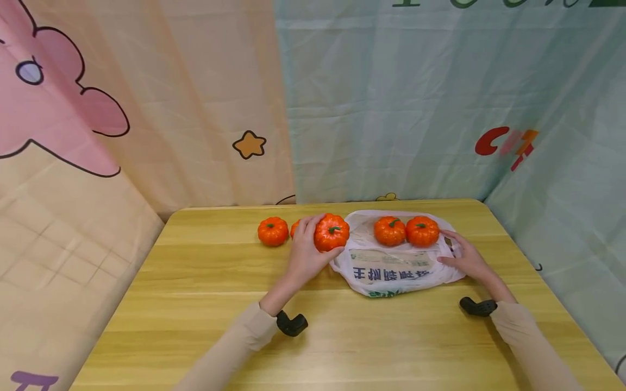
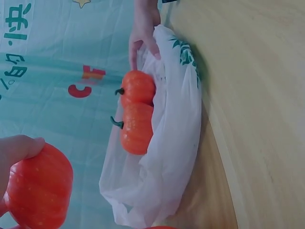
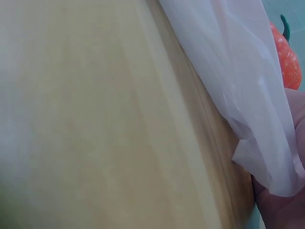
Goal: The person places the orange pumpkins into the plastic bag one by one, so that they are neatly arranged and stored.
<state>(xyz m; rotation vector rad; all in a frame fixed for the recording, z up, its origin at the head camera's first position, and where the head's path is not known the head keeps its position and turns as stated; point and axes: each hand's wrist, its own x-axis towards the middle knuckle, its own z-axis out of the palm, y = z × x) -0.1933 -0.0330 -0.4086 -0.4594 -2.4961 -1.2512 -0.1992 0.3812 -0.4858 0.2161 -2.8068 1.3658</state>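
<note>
My left hand (image 1: 304,254) grips a small orange pumpkin (image 1: 333,233) with a green stem, just off the left end of a white plastic bag (image 1: 349,274). Two more pumpkins sit side by side in the mouth of the bag, a left one (image 1: 389,232) and a right one (image 1: 423,232). At the bag's right end, my right hand (image 1: 468,259) holds the rim, and in the right wrist view the thin plastic (image 3: 252,95) covers part of that hand. Behind my left hand another pumpkin (image 1: 294,228) is mostly hidden.
A further pumpkin (image 1: 273,232) stands on the wooden table (image 1: 205,304), left of my left hand. Printed cloth (image 1: 381,119) hangs behind the table's far edge and along both sides. A black band device is on each wrist.
</note>
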